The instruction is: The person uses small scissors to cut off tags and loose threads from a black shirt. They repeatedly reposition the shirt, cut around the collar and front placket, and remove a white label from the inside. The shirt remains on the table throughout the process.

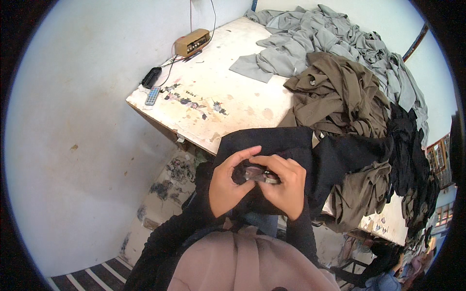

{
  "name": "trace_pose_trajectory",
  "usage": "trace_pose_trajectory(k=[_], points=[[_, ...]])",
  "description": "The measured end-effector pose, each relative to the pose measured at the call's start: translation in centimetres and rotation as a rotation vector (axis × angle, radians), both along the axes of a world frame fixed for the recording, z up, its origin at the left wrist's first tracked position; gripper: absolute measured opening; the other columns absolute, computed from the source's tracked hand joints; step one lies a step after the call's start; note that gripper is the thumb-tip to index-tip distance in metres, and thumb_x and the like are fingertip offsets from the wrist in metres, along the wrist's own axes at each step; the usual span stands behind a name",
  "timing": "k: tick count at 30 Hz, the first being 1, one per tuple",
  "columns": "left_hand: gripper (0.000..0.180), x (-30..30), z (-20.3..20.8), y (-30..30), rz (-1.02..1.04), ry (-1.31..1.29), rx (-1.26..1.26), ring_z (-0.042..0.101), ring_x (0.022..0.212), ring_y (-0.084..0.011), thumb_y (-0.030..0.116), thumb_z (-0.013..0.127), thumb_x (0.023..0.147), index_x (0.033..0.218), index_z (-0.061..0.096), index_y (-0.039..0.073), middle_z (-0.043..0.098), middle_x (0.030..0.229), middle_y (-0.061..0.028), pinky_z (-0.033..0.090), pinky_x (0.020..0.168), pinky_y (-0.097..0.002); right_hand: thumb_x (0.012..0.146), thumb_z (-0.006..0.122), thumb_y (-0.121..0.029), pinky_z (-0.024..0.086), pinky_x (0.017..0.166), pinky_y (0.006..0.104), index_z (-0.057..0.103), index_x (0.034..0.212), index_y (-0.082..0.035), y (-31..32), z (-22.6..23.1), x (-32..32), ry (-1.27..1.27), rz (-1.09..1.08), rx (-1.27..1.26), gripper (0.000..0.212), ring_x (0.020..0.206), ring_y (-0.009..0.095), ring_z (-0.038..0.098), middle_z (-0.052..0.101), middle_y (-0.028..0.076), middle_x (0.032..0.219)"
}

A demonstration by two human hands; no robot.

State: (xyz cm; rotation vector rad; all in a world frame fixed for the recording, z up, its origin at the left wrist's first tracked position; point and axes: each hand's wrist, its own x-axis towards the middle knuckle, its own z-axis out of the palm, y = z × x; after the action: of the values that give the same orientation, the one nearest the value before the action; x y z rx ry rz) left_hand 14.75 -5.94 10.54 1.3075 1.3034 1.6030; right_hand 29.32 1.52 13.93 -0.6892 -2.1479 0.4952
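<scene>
Both hands meet over a black cloth piece (pixel 264 138) at the table's near edge. Between them is a small dark object with a shiny metallic part (pixel 256 173); its exact kind is hard to make out. My right hand (pixel 289 186) pinches its right end with thumb and bent fingers. My left hand (pixel 228 186) curves around its left side, the thumb at the object and the forefinger reaching towards the right fingers. The black cloth hangs down below my hands and extends right into more black fabric.
A white, paint-stained table (pixel 242 106) holds a brown cloth heap (pixel 340 92), a grey cloth heap (pixel 325 34) and black cloth (pixel 405 150) at the right. On the left stand a brown box with wires (pixel 192 42) and a small remote control (pixel 152 96), near the wall (pixel 77 126).
</scene>
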Motion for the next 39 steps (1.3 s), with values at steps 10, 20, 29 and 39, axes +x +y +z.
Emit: trace_pose_trajectory(k=[10,20,29,39], points=[[0.063,-2.5,-0.1,0.5,-0.052,-0.442,-0.126,0.063,0.109,-0.0166,0.003,0.074,0.084,0.143,0.050,0.000,0.064,0.129,-0.0147,0.049,0.099,-0.0290,0.083,0.081,-0.012,0.049,0.072,0.0276,0.058,0.115,-0.004,1.5,-1.3,4.5,0.261,-0.347,-0.293,0.041,0.091,0.012,0.064,0.071,0.009,0.105],[0.047,-4.8,-0.3,3.5,0.137,0.620,0.018,0.058,0.120,-0.0356,0.015,0.074,0.086,0.129,0.060,0.006,0.059,0.129,-0.0166,0.045,0.103,-0.0408,0.091,0.071,-0.007,0.039,0.071,0.0204,0.069,0.099,0.000,2.2,-3.8,6.7,0.428,-0.007,-0.893,0.011,0.076,0.004,0.053,0.064,-0.005,0.085],[0.035,-0.6,2.2,5.5,-0.278,0.584,0.003,0.071,0.090,-0.0216,0.022,0.083,0.079,0.108,0.072,0.006,0.072,0.091,-0.0092,0.054,0.080,-0.0348,0.094,0.069,-0.010,0.036,0.065,0.0201,0.069,0.098,0.000,2.1,-3.0,6.8,0.407,0.045,-0.852,0.011,0.073,0.002,0.047,0.058,-0.007,0.080],[0.016,-7.0,1.6,12.0,-0.045,0.096,-0.084,0.070,0.084,-0.0177,0.009,0.060,0.098,0.102,0.068,-0.004,0.073,0.095,-0.0138,0.057,0.075,-0.0287,0.093,0.070,-0.008,0.036,0.066,0.0200,0.069,0.099,-0.001,2.5,-2.3,8.5,0.356,-0.079,-0.795,0.009,0.074,0.002,0.049,0.059,-0.006,0.081]])
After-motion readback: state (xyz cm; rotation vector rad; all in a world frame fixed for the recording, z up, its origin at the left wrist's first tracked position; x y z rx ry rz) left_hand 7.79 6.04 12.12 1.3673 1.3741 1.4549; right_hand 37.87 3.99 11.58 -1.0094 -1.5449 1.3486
